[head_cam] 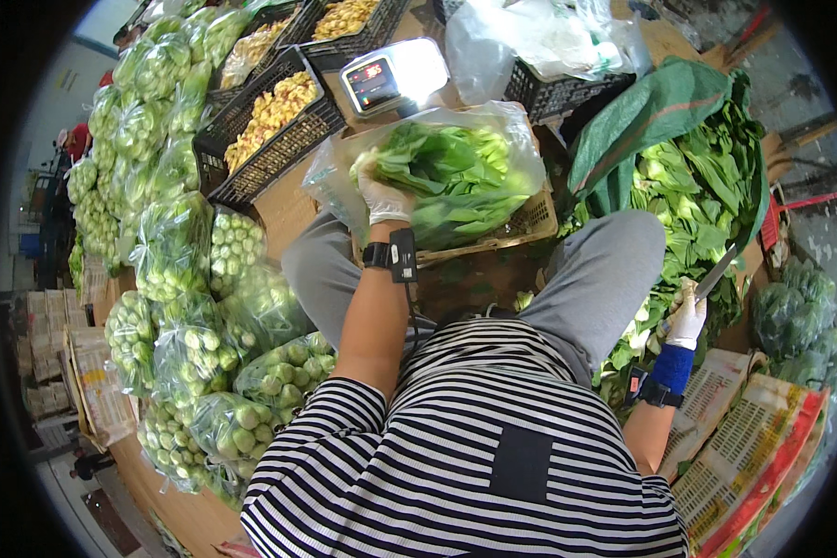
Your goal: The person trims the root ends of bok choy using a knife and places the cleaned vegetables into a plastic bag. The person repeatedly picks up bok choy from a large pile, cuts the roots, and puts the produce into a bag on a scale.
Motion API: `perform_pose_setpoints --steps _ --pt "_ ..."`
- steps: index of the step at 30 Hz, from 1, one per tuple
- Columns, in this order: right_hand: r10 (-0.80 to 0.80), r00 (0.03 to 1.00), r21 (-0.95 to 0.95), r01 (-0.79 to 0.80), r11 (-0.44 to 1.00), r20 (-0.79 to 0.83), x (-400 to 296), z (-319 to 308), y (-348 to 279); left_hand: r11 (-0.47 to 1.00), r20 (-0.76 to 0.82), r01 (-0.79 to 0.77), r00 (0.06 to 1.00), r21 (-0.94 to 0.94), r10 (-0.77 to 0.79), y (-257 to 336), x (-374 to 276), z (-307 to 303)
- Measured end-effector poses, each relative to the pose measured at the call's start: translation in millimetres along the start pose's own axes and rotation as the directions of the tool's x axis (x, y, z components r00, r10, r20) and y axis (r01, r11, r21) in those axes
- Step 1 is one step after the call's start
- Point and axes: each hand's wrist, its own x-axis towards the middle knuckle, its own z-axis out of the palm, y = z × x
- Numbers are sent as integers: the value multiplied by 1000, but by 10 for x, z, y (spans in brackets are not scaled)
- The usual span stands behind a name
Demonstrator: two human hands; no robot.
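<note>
My left hand [383, 197], in a whitish glove, reaches into a clear plastic bag [328, 167] and grips a bunch of leafy greens [411, 150] near its pale stem end. More greens lie beneath and beside it in the bag. The bag sits in a yellowish plastic crate [530, 220] between my knees. Off to the right, my gloved right hand [685, 322] holds a knife [715, 275], its blade angled up and outward. Below that hand are loose leafy greens [676, 237], spilling from a green woven sack [652, 129].
Bagged green vegetables [174, 244] are piled along the left. Black crates [279, 132] of ginger-like roots stand ahead on the left, beside a lit scale display [371, 84]. Plastic bags [544, 35] cover another black crate [565, 91]. Perforated crates [746, 446] lie at the lower right.
</note>
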Motion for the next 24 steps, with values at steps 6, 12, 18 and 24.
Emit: perform_pose_setpoints --steps 6,12,18,24 --pt "39 999 -106 -39 994 -10 37 39 126 958 -441 240 885 154 -151 36 292 -990" --pt "169 955 -124 -203 971 -244 -45 -615 769 753 -523 246 839 611 151 -296 516 -1235" --pt "240 957 164 -214 963 -161 17 -411 464 380 -359 339 933 860 -21 96 834 -1991" --pt "290 898 -158 -356 921 -332 586 -763 1408 540 -516 468 854 700 -71 -147 484 -1123"
